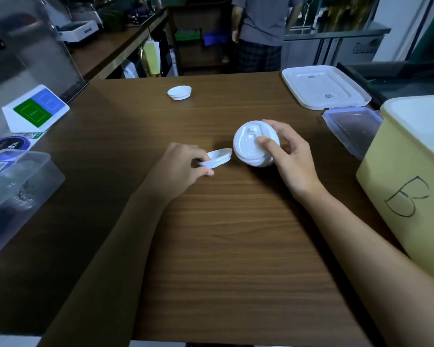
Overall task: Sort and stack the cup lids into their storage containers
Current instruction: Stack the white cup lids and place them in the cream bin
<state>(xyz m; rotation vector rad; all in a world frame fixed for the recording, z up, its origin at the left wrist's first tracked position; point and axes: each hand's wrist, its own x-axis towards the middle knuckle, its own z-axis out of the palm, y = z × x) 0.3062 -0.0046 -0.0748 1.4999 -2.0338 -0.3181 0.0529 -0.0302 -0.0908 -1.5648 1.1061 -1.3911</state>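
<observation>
The right hand (290,159) holds a short stack of white lids (256,146) tipped up on edge above the middle of the counter (223,246), thumb pressed on the top face and the other fingers wrapped behind the rim. Tilting the stack toward the left likely opens its underside so another lid can nest in. The left hand (183,169) holds a single lid (217,157), fingers clamped on its left rim, with the free edge aimed at the stack and just beside it, not yet touching. This looks like the moment before the single lid joins the stack.

One more loose lid (179,92) lies alone on the far part of the counter, well apart from both hands, so at least one more pickup seems left.

On the right edge stands a yellow tub (396,186) marked with a hand-drawn B, open at the top; what it holds cannot be seen from here. Its likely cover, a flat white tray lid (323,86), rests on the far right, and a clear box cover (353,131) lies between that and the tub. On the near left sits a clear plastic box (18,194), open, with dark shapes inside that are too blurred to name. The matching white lids probably go in one of these two containers, but which one is unclear.
</observation>
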